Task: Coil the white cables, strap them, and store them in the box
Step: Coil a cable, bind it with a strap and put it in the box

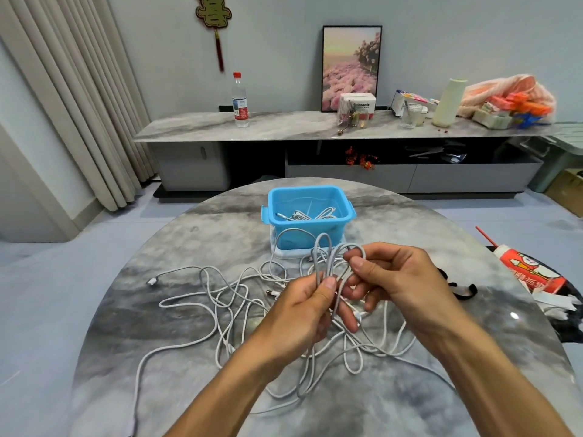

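Both hands (pixel 303 305) (pixel 391 279) pinch looped white cable (pixel 328 257) before blue box (pixel 310 212).

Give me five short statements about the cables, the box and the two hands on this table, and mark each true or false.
1. The blue box already holds some white cable. True.
2. Both hands hold the same bundle of cable loops. True: the left hand pinches the loops low down, and the right hand has its grip on a loop at the top.
3. The blue box has its lid on. False: it stands open.
4. All remaining cable is neatly coiled. False: loose white cables sprawl tangled over the round table.
5. A black strap lies on the table to the right of the hands. True.
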{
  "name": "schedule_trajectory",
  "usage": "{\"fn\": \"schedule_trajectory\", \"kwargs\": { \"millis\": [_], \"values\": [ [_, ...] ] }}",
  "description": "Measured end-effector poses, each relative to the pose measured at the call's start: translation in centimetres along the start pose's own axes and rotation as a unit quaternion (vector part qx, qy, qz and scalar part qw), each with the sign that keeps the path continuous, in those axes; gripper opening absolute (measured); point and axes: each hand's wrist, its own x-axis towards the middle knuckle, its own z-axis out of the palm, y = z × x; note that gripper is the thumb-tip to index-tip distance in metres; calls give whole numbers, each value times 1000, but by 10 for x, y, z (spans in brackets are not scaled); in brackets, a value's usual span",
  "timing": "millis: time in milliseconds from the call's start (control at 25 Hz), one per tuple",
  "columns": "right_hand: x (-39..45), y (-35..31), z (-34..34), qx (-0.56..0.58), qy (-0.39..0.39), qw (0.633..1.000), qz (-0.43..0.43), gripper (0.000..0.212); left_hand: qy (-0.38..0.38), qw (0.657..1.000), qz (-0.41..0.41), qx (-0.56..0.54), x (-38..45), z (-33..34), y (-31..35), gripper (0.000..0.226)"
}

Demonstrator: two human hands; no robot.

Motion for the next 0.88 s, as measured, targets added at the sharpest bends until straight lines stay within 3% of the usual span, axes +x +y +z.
{"fn": "schedule_trajectory", "kwargs": {
  "millis": [80,200,400,560,720,800,880],
  "values": [
    [-1,3,1,-58,12,997,-55,7,-26,1000,-12,2,1,-4,4,32],
    [-1,4,0,-82,5,992,-97,28,-61,998,-14,6,0,-10,8,32],
    [-3,1,1,-105,-94,989,-35,22,-87,996,-13,4,-4,-13,9,30],
    [-6,-1,0,-5,-154,988,7,31,-166,978,-50,-114,-8,-13,10,31],
    [-7,-2,6,119,-167,978,30,24,-195,958,-52,-205,-9,-9,9,30],
    [-8,-1,5,139,-158,977,41,29,-183,967,-44,-173,-8,-6,9,29],
    [-8,1,8,148,-146,977,47,30,-136,988,-19,-64,-7,-4,8,31]
  ]
}}
